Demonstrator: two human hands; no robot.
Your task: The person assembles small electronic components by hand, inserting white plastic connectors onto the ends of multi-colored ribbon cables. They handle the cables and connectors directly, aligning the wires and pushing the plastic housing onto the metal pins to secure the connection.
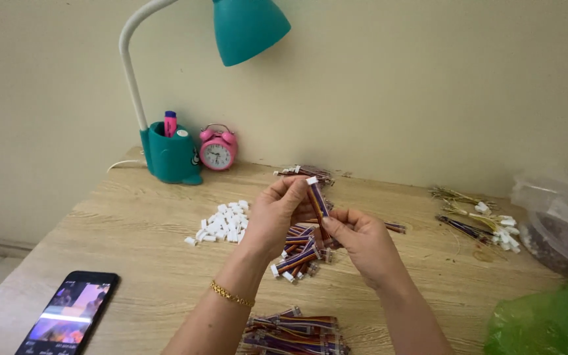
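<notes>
The short ribbon cable (317, 199), striped in purple, orange and brown with a white connector at its top end, is held upright in the air above the desk (133, 230), between both hands. The left hand (276, 213) pinches it near the white connector, and the right hand (361, 240) pinches its lower end; both grips are closed on the cable. It looks very light and flexible, so I think it bends easily, and the hard plastic connector is the safest place to take hold, because the thin wires could pull out.

Just under the hands lies a small heap of finished cables (297, 253), and another bundle (294, 332) lies nearer to the person. To the left is a pile of loose white connectors (223, 222). Farther away stand a teal lamp (175, 148) and a pink alarm clock (217, 149). A phone (67, 322) lies at the desk's near left corner.
</notes>
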